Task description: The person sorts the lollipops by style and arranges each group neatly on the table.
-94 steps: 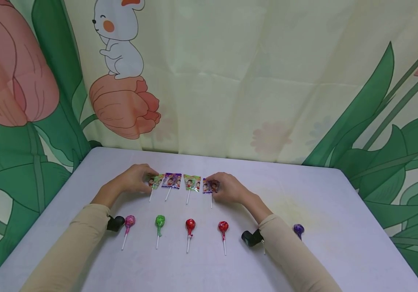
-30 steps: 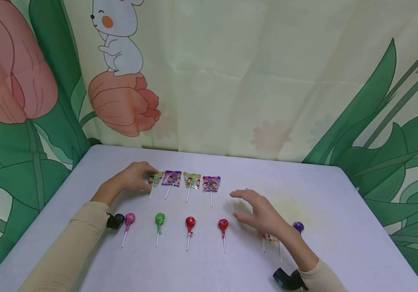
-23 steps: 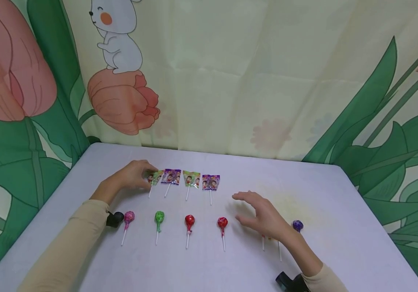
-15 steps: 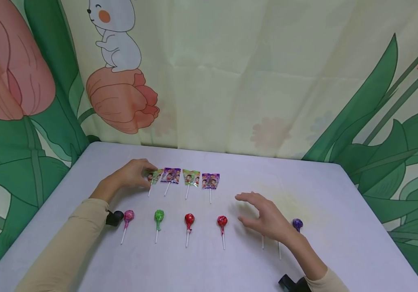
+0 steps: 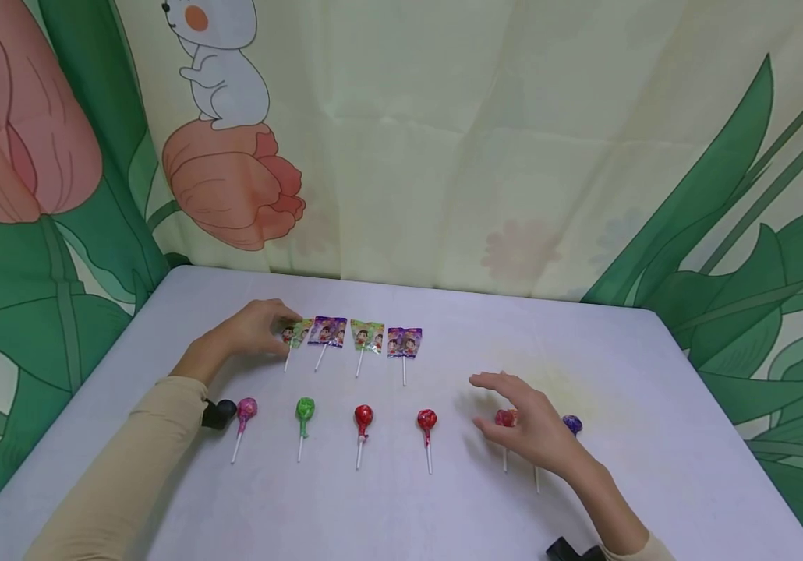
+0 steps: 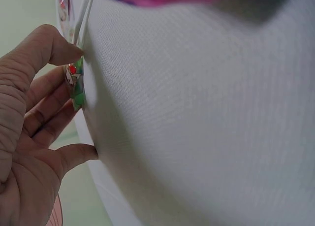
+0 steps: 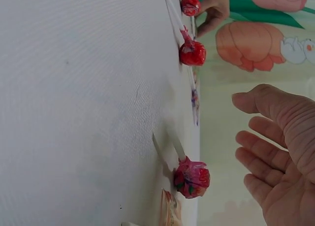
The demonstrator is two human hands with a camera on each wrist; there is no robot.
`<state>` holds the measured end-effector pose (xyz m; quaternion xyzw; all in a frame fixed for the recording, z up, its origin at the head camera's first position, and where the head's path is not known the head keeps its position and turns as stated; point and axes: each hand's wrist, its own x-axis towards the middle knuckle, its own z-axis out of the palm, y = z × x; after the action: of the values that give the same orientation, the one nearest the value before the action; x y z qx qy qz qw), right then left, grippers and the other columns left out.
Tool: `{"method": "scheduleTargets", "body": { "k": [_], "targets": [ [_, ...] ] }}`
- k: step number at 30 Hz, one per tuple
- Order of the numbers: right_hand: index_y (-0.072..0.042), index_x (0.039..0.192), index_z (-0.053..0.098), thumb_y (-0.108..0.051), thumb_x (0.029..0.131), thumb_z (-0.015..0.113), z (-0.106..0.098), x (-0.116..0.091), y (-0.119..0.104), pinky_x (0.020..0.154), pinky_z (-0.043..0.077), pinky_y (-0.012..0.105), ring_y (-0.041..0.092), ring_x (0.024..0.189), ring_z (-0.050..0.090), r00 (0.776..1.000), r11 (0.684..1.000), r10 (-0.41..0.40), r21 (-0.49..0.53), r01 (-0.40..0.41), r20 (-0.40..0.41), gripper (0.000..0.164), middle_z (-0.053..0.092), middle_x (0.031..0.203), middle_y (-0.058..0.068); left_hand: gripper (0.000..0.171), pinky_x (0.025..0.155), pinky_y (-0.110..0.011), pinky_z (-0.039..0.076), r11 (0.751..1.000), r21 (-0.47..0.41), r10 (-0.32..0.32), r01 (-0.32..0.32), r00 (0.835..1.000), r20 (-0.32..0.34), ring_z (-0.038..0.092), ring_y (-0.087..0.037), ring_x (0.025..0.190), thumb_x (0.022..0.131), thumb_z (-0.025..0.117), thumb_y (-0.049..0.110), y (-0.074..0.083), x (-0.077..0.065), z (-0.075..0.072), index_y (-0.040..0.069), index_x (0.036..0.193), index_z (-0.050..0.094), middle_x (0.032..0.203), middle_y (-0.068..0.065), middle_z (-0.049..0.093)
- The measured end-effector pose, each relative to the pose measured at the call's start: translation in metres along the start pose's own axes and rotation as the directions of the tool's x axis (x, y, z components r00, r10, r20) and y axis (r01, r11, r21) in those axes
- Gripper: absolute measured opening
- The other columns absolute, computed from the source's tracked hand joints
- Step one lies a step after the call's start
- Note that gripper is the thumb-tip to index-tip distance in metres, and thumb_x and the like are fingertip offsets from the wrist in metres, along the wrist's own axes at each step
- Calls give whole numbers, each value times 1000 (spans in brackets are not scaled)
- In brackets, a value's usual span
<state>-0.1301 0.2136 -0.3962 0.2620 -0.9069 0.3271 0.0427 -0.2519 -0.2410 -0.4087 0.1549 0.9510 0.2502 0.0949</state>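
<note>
In the head view, my left hand has thumb and fingers around the left end of a lollipop in a flat green wrapper lying on the table. Beside it, in a row, lie a purple-wrapped lollipop, another green one and a second purple one. My right hand is above the table at the right, fingers apart and holding nothing. Below it, partly covered, are a round pinkish-red lollipop and one in an orange wrapper.
A nearer row holds round lollipops: pink, green, red and another red. A dark purple one lies past my right hand. A printed curtain hangs behind the white table.
My right hand has let go of the rightmost flat purple lollipop and drawn back to the right and toward me. My left hand stays at the green one. The head view tilts slightly down.
</note>
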Motion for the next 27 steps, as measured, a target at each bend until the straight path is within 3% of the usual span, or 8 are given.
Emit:
{"method": "scheduleTargets", "body": {
  "k": [6, 17, 23, 27],
  "targets": [
    [-10, 134, 65, -6, 82, 85, -4, -6, 4, 106, 43, 63, 47, 135, 49, 1000, 999, 30, 14, -30, -4, 56, 65, 136, 7, 61, 109, -56, 44, 1000, -1, -18, 18, 1000, 2, 55, -34, 120, 78, 86, 13, -1, 0, 0, 2, 134, 65, 125, -15, 64],
    [-13, 136, 64, -11, 82, 85, -15, -18, 14, 101, 50, 58, 32, 131, 57, 997, 996, 80, -40, -80, 3, 57, 65, 135, 1, 60, 109, -56, 43, 1000, 14, -7, 7, 1000, -2, 55, -34, 120, 79, 86, 13, 0, 1, 0, 2, 134, 66, 125, -15, 64],
    [-16, 139, 62, -13, 83, 86, -23, -26, 18, 99, 54, 48, 25, 127, 60, 997, 996, 76, -43, -75, 23, 61, 65, 136, -3, 59, 109, -56, 44, 1000, -2, -7, 7, 1000, 1, 56, -33, 118, 78, 86, 11, 1, 0, -1, 1, 133, 66, 123, -15, 64],
    [-17, 141, 59, -13, 82, 86, -29, -32, 21, 96, 55, 55, 30, 128, 58, 993, 994, 103, -35, -102, 52, 65, 63, 138, 0, 59, 109, -55, 44, 1000, -6, -13, 13, 1000, 5, 55, -33, 118, 78, 86, 11, 2, -1, -1, 1, 133, 66, 123, -14, 64]
  ]
}}
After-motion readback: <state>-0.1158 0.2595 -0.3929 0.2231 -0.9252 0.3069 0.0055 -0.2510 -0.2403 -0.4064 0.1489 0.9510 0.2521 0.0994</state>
